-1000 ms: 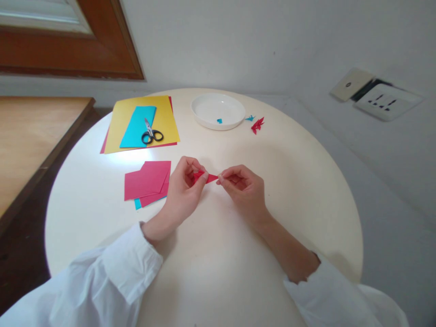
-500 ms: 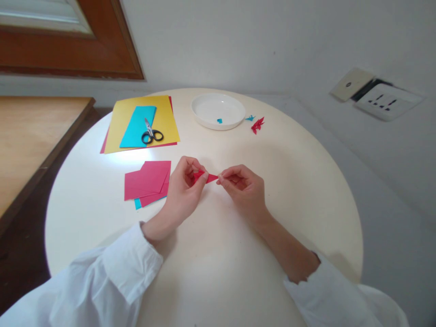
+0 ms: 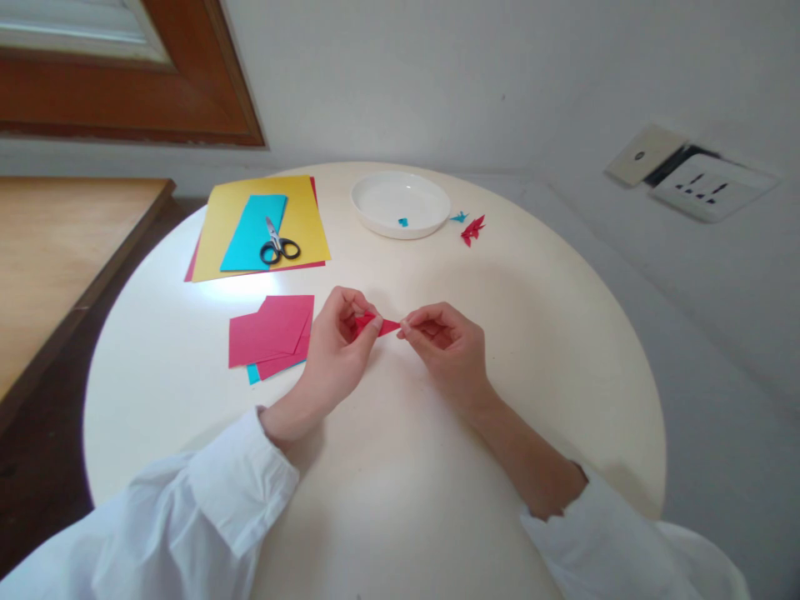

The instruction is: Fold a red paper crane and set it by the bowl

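Observation:
Between my two hands is a small folded piece of red paper [image 3: 388,327] with a narrow point toward the right. My left hand [image 3: 343,337] pinches its wider part between thumb and fingers, which hide much of the folds. With thumb and forefinger, my right hand [image 3: 447,342] grips the pointed tip. Both hands are just above the table, around its middle. Left of my left hand lie several square red paper sheets [image 3: 268,333] in a loose overlapping pile, a blue corner [image 3: 253,374] showing beneath them.
The round white table [image 3: 400,517] carries yellow paper [image 3: 306,217], folded blue paper [image 3: 243,242] and black-handled scissors [image 3: 279,248] at back left. A white dish [image 3: 400,196] holds a small blue piece [image 3: 403,222]. Right of it lie a blue folded figure [image 3: 459,217] and red folded figures [image 3: 472,231].

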Tool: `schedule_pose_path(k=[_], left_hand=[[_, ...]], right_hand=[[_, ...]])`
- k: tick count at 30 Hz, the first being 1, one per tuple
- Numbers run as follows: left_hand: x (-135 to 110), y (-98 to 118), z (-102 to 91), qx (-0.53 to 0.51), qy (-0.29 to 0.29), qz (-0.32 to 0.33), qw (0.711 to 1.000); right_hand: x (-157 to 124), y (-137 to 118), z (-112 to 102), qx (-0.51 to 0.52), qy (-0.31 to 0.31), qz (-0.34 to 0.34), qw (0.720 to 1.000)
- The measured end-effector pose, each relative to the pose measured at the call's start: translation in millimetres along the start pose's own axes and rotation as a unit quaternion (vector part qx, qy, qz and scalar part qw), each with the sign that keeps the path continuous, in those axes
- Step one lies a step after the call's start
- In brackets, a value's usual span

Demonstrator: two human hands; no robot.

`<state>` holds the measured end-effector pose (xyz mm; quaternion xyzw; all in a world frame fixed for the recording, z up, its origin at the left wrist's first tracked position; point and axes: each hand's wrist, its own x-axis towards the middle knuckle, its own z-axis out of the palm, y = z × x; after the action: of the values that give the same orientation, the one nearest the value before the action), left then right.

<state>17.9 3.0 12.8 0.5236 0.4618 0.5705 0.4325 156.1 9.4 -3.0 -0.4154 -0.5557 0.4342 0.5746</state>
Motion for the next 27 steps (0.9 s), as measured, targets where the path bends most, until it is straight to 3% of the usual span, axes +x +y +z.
schedule_pose_path(k=[18, 27], left_hand=[[-1.1, 1.8, 0.5, 0.011, 0.004, -0.003, 1.0], [3.5, -1.0, -2.4, 0.024, 0.044, 0.024, 0.998]], right_hand=[[0.2, -0.4, -0.2, -0.013, 0.009, 0.001, 1.0], [4.1, 2.4, -6.5, -0.007, 0.044, 0.0, 0.999]])
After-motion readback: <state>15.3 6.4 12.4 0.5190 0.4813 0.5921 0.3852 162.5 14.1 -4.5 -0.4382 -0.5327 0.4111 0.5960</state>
